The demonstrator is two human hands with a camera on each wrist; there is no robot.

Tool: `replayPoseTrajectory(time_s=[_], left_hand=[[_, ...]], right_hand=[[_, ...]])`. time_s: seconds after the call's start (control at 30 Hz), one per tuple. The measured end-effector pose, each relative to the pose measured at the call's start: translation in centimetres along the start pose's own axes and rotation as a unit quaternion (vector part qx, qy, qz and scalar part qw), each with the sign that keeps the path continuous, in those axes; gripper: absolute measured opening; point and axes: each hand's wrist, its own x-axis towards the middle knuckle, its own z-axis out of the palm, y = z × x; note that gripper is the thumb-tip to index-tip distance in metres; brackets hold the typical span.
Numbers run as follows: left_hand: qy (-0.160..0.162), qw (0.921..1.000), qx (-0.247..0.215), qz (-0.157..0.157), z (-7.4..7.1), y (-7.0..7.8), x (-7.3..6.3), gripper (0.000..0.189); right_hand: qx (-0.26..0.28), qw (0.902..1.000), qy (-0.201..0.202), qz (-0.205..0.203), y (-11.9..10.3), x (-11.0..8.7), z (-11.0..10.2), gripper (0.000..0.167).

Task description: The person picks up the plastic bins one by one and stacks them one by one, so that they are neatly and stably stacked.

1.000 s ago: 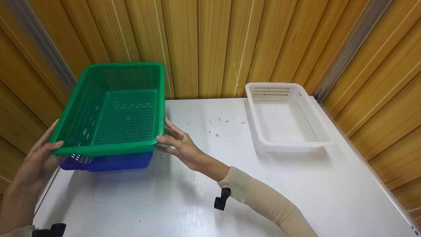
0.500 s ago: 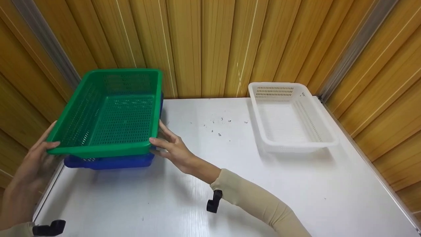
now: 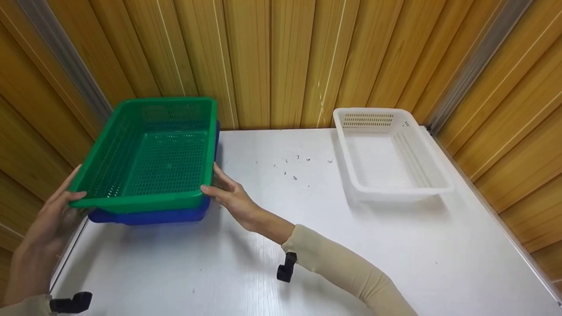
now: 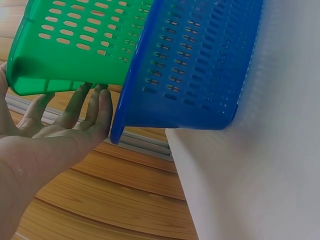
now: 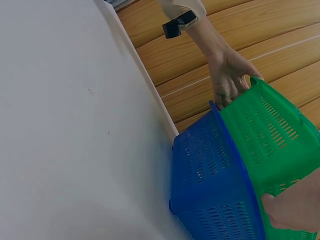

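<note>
A green perforated plastic basket (image 3: 145,202) is in both hands at the left of the table in the head view. Its lower part sits inside a blue basket (image 3: 162,217) of similar shape, which stands on the table. My left hand (image 3: 52,219) grips the green basket's near left corner, thumb over the rim; in the left wrist view its fingers lie under that rim, close to the blue one. At the near right corner my right hand (image 3: 239,206) holds the green rim with the thumb on top. The right wrist view shows the green basket's rim well above the blue rim (image 5: 235,155).
A white perforated basket (image 3: 406,192) stands at the right of the white table (image 3: 281,245). Wood-look panel walls (image 3: 290,66) close off the back and both sides. Small dark marks (image 3: 295,177) dot the tabletop between the baskets.
The green basket has come down into the blue one, with both hands still on its rim. Its far edge sits lower, and more of the blue basket's right side shows. The white basket stays put.
</note>
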Motion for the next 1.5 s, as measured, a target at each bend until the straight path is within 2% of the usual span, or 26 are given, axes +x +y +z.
replayPoseTrajectory(time_s=[0.17,0.37,0.47,0.6,0.77,0.97,1.27,1.5], left_hand=[[0.013,0.9996,0.016,-0.017,0.5,0.4,-0.1,0.063],[0.023,0.9988,0.029,-0.034,0.9,0.6,-0.5,0.063],[0.016,0.9988,0.032,-0.034,0.9,0.4,-0.6,0.063],[0.009,0.9986,0.022,-0.046,0.8,-0.1,-0.6,0.062],[0.019,0.9971,0.02,-0.071,0.4,-0.7,-0.5,0.063],[0.028,0.9958,0.01,-0.087,0.1,-1.8,-0.5,0.065],[0.011,0.9962,-0.014,-0.085,-0.6,-4.0,-1.1,0.071],[0.024,0.9967,-0.001,-0.077,-0.6,-4.7,-1.0,0.068]], right_hand=[[-0.029,0.9996,0.006,0.002,0.5,0.1,-0.3,0.074],[-0.034,0.9988,0.022,0.029,1.2,0.1,-0.4,0.074],[-0.031,0.9985,0.025,0.039,1.5,0.3,-0.4,0.075],[-0.009,0.9988,0.025,0.042,2.0,0.4,-0.5,0.074],[0.028,0.9983,0.014,0.049,2.5,0.5,-0.4,0.075],[0.011,0.998,0.021,0.059,3.0,0.4,-0.4,0.078],[0.005,0.9977,0.026,0.063,4.2,0.3,-0.7,0.08],[0.037,0.9945,0.075,0.063,4.9,0.4,-1.1,0.086]])
